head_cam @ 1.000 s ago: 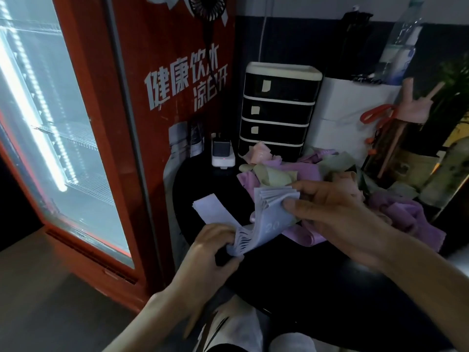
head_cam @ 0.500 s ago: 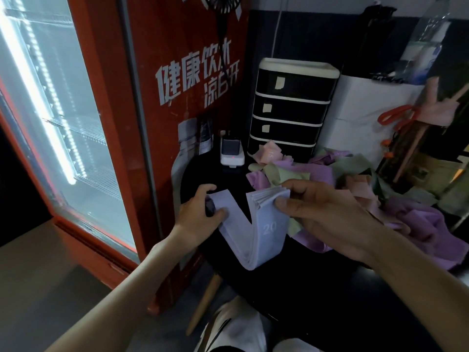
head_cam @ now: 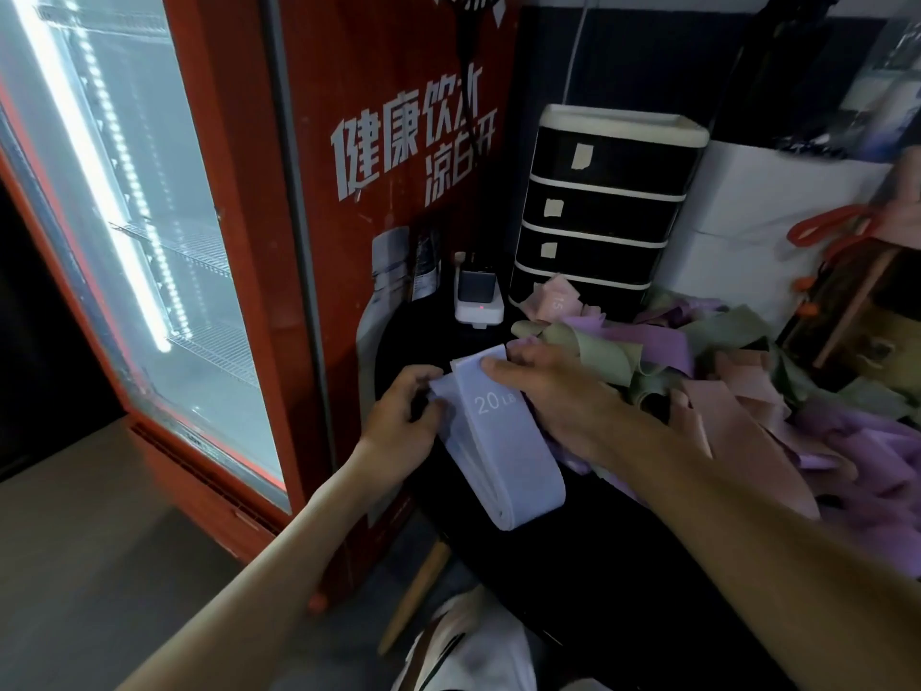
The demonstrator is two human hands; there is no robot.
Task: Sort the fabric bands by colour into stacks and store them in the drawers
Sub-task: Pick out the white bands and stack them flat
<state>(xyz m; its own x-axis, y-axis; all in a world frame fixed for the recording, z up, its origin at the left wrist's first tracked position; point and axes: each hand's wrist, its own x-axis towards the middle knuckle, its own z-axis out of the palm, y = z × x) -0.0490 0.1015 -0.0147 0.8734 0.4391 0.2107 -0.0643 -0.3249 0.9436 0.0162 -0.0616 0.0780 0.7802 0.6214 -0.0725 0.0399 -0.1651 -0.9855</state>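
A stack of pale blue fabric bands [head_cam: 503, 456], the top one marked "20 LB", lies on the dark round table [head_cam: 573, 556]. My left hand [head_cam: 403, 421] pinches the stack's far left end. My right hand [head_cam: 558, 396] grips the same end from the right, fingers over the top band. Behind and to the right of it sprawls a loose heap of purple, green and pink bands [head_cam: 737, 381]. At the back stands a black drawer unit [head_cam: 608, 211] with white trim, all drawers shut.
A red glass-door fridge [head_cam: 209, 241] stands close on the left. A small white charger device [head_cam: 477, 301] sits by the drawers. White boxes [head_cam: 767, 226] and clutter with red scissors [head_cam: 827, 229] fill the right back. My shoe [head_cam: 473, 645] shows below the table edge.
The spread blue band has been folded onto the stack, which now lies flat on the table. My left hand has moved in to the stack's end, next to my right hand.
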